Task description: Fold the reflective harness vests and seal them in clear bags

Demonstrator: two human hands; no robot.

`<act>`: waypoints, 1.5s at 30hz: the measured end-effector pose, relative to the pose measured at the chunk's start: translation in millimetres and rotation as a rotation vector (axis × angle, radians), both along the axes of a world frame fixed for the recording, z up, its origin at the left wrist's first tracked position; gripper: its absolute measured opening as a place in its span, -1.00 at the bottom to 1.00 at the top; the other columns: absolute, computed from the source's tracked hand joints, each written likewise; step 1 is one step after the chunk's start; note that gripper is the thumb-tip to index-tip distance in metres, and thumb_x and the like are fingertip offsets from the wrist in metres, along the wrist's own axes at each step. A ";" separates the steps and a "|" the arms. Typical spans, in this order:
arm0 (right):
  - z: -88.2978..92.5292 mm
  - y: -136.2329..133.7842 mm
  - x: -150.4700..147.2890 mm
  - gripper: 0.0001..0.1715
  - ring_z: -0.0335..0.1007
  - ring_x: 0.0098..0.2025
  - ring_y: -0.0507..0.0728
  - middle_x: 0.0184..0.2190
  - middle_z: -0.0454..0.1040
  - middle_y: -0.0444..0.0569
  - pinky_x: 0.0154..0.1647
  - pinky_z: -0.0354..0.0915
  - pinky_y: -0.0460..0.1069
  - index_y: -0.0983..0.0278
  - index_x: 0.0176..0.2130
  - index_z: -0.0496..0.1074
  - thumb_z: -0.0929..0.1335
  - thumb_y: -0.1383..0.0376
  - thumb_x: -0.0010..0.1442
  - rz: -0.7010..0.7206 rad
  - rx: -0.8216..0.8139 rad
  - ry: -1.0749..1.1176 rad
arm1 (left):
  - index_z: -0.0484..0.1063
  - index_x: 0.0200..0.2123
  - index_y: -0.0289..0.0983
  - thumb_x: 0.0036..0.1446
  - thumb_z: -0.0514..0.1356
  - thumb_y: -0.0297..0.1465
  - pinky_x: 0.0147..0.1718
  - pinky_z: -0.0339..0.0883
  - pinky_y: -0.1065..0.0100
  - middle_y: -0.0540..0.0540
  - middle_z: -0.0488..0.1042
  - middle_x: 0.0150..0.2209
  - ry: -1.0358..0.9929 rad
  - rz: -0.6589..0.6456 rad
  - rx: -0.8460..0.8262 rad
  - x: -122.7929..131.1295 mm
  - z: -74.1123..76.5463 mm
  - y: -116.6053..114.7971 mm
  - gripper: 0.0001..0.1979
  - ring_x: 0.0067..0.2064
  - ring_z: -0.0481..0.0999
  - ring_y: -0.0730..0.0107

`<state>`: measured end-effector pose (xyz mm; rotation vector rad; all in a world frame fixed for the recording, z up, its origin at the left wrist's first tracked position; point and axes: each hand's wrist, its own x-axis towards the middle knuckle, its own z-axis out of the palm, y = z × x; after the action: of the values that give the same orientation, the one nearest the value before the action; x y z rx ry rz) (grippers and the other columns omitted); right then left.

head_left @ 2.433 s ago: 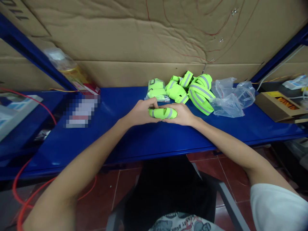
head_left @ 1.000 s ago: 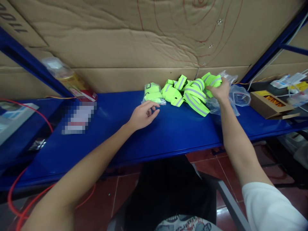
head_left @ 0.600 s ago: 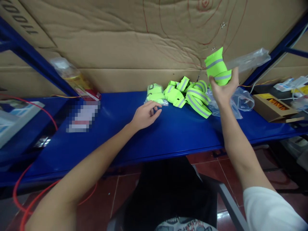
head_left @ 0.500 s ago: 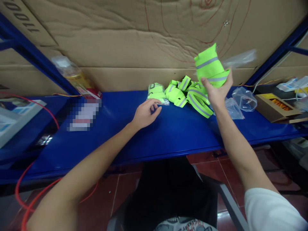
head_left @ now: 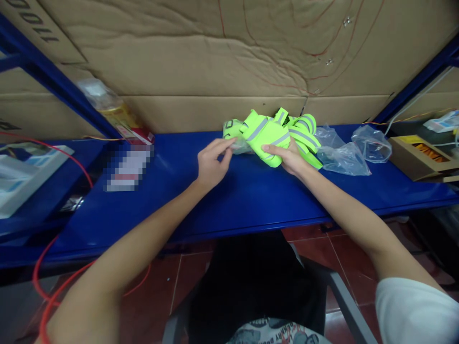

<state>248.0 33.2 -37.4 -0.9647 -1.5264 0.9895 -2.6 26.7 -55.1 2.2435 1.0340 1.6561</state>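
Observation:
My right hand (head_left: 293,157) grips a folded neon yellow-green reflective vest or strap bundle (head_left: 264,134) with grey stripes, its thumb lying on top. The bundle is held just above the table, partly in front of a clear plastic bag (head_left: 241,145). Thumb and fingertips of my left hand (head_left: 212,163) are closed at the near left edge of that bag. Inside or behind the plastic lies another neon piece (head_left: 231,128) with dark marks. Behind my right hand, loose neon reflective straps (head_left: 304,136) lie in a heap.
Crumpled clear bags (head_left: 342,155) lie right of the heap on the blue table (head_left: 186,205). Farther right stands an open cardboard box (head_left: 416,155). A bottle (head_left: 111,107) and a blurred-out paper (head_left: 129,167) are at left. A cardboard sheet (head_left: 179,67) backs the table.
My right hand has come down and left, bringing the folded neon bundle beside the bagged piece. The clear plastic near that hand now lies on the table. My left hand's fingers have extended to the bag.

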 end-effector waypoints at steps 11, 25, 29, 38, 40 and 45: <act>-12.4 -3.3 -7.1 -0.10 0.62 0.22 0.45 0.17 0.65 0.18 0.33 0.52 0.36 0.26 0.12 0.54 0.70 -0.01 -0.12 -0.089 -0.064 0.155 | 0.51 0.33 -0.22 0.56 -0.01 -0.35 0.23 0.42 -0.07 -0.32 0.53 0.16 0.330 0.338 0.206 -41.4 0.3 40.8 -0.55 0.22 0.52 0.01; 6.0 -20.0 -3.4 -0.17 0.60 0.21 0.48 0.08 0.69 0.11 0.32 0.52 0.43 0.27 0.10 0.61 0.70 0.17 -0.17 0.251 -0.255 -0.183 | 0.73 -0.33 -0.25 0.00 0.44 -0.43 -0.35 0.53 0.40 -0.05 0.71 -0.39 -0.126 0.012 -0.386 -16.1 -7.0 23.0 -0.89 -0.38 0.67 0.36; 2.5 -12.9 0.5 -0.24 0.65 0.14 0.47 0.09 0.69 0.17 0.22 0.60 0.43 0.28 0.07 0.61 0.68 0.18 -0.12 0.163 -0.290 -0.161 | 0.76 -0.31 -0.24 -0.07 0.55 -0.30 -0.21 0.68 0.24 -0.13 0.76 -0.30 -0.205 -0.114 -0.523 -19.6 -17.9 33.3 -0.78 -0.29 0.74 0.23; 10.8 -8.4 14.9 -0.25 0.66 0.10 0.55 0.10 0.68 0.24 0.11 0.63 0.48 0.30 0.02 0.64 0.71 0.26 -0.20 0.119 -0.384 -0.107 | 0.57 -0.22 -0.23 0.11 0.45 -0.32 -0.35 0.55 0.39 -0.04 0.68 -0.37 -0.055 -0.090 -0.425 -13.6 -15.5 25.0 -0.80 -0.37 0.65 0.39; 13.0 -11.3 14.3 -0.25 0.65 0.12 0.56 0.10 0.69 0.22 0.17 0.59 0.50 0.28 0.01 0.65 0.72 0.23 -0.20 0.127 -0.390 -0.115 | 0.51 -0.26 -0.22 0.18 0.38 -0.38 -0.36 0.50 0.42 -0.01 0.64 -0.37 0.021 -0.037 -0.303 -10.2 -11.0 18.2 -0.89 -0.38 0.60 0.44; 17.2 -19.1 8.4 -0.24 0.62 0.18 0.55 0.10 0.69 0.18 0.32 0.48 0.53 0.26 0.03 0.64 0.73 0.19 -0.17 0.225 -0.388 -0.146 | 0.50 -0.24 -0.22 0.23 0.24 -0.51 -0.39 0.46 0.46 0.00 0.63 -0.32 0.087 0.019 -0.118 -4.5 -5.7 10.2 -0.91 -0.33 0.60 0.45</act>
<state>256.4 14.1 -20.2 -1.1719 -1.6216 1.4395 -7.1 36.9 -60.9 2.2535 1.1450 1.4748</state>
